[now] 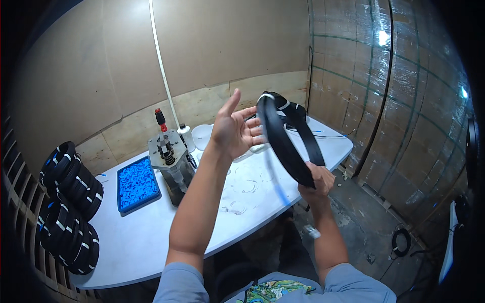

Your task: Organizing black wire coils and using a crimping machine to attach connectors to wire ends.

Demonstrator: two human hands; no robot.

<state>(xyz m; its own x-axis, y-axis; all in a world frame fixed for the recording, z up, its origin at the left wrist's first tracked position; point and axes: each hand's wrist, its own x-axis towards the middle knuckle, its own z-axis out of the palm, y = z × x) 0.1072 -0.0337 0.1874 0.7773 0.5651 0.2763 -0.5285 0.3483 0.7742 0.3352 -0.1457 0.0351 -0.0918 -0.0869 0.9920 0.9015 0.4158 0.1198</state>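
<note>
My right hand (317,181) is closed on the lower rim of a black coil of tubing (288,139) bound with white ties, holding it up in the air over the table's right end. My left hand (233,130) is raised beside the coil with palm open and fingers spread, its fingertips close to or touching the coil's upper left side. A thin blue strand hangs blurred below the coil.
A white table (151,237) carries a blue tray of small blue parts (137,184), a metal press fixture with a red knob (169,159) and a white tub (203,135). Stacked black coils (70,202) sit at the left edge. Wrapped pallets (404,116) stand right.
</note>
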